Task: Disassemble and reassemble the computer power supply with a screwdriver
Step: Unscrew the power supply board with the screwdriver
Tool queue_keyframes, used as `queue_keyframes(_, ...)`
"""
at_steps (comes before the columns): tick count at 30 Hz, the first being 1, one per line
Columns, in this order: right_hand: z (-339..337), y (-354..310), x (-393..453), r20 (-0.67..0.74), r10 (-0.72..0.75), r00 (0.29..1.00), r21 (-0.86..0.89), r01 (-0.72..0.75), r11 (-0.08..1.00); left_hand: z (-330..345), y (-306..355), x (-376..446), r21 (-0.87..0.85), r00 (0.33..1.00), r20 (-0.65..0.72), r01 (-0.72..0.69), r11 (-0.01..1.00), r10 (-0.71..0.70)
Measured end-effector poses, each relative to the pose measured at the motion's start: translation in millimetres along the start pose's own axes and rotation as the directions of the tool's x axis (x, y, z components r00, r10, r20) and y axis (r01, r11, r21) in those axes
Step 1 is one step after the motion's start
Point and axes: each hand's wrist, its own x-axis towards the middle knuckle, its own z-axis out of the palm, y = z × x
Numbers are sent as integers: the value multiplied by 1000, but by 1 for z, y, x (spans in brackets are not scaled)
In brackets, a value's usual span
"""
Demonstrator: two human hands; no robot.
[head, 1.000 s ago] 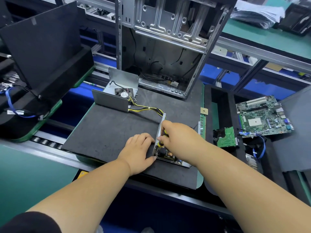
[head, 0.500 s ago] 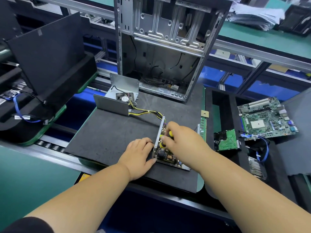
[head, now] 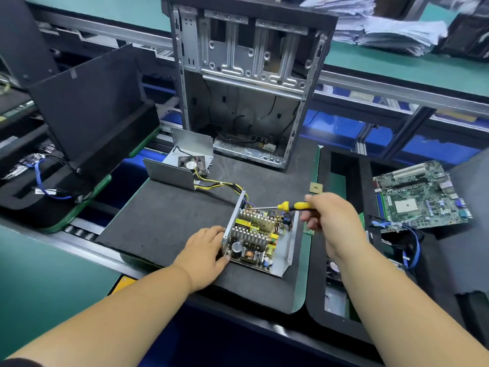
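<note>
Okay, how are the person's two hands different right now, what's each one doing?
The left hand rests low against the open power supply, steadying its left wall; the right hand is raised beside it. The left hand holds no tool; the right hand grips a yellow-handled screwdriver, shaft pointing left over the unit.

The right hand [head: 326,215] covers the rear of the screwdriver [head: 291,206] handle. The screwdriver tip, among the wires at the power supply [head: 260,235] far corner, is too small to resolve. The left hand [head: 205,250] hides the lower near part of the power supply's left wall. The paper stack [head: 391,30] at top right is blurred. The computer case [head: 248,75] top is cut off by the upper edge.
</note>
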Motion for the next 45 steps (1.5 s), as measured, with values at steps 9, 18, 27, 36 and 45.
queue_keyframes(9,-18,-3,10,254,184,950,373,-272,887,-59,5,-4,-122,990,119,88,989,-74)
queue_keyframes(18,-31,26,21,171,30,985,-164,-2,986,-71,17,13,-477,936,75,337,811,-344)
queue_keyframes(27,-37,95,42,-3,138,990,-766,-91,637,-79,9,29,-597,912,-13,321,736,-409)
queue_keyframes(36,-25,100,41,-57,215,975,-830,-166,533,-96,-33,50,-545,878,-162,300,783,-450)
queue_keyframes(45,4,30,63,-177,0,984,-836,-150,527,-125,-104,63,-586,844,-197,307,750,-499)
